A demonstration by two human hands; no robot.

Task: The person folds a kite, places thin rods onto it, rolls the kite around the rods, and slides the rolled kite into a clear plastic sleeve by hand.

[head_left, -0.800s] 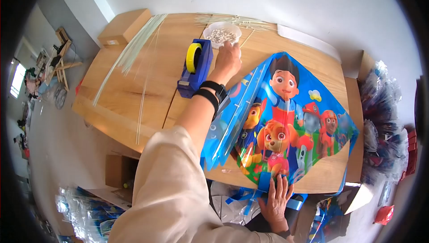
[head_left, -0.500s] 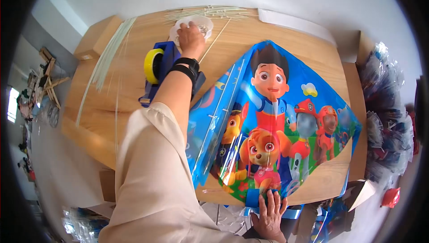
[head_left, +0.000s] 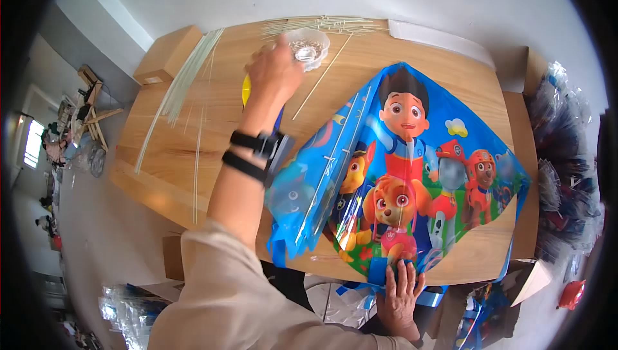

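Note:
My left hand [head_left: 273,72] is raised just left of a clear plastic bowl [head_left: 315,60] of small pieces. Its fingers look curled and are blurred, so anything between them cannot be made out. Behind that wrist, mostly hidden, is a blue tape dispenser [head_left: 279,120] with a yellow roll [head_left: 246,90]. A blue cartoon-printed kite [head_left: 444,179] lies spread on the table, its left side folded over with a thin rod along it. My right hand [head_left: 400,295] rests with fingers spread on the kite's bottom edge, by a blue strip [head_left: 378,271].
Thin pale rods lie in a bundle [head_left: 187,83] at left and a pile [head_left: 325,25] at the back. A single rod [head_left: 322,76] lies near the bowl. A cardboard box [head_left: 168,54] stands at the back left. Plastic-wrapped packs [head_left: 560,144] are heaped beyond the right edge.
My left hand has come out of the bowl and moved to its left, now covering much of the tape dispenser. The view has shifted slightly. My right hand stays on the kite's bottom edge.

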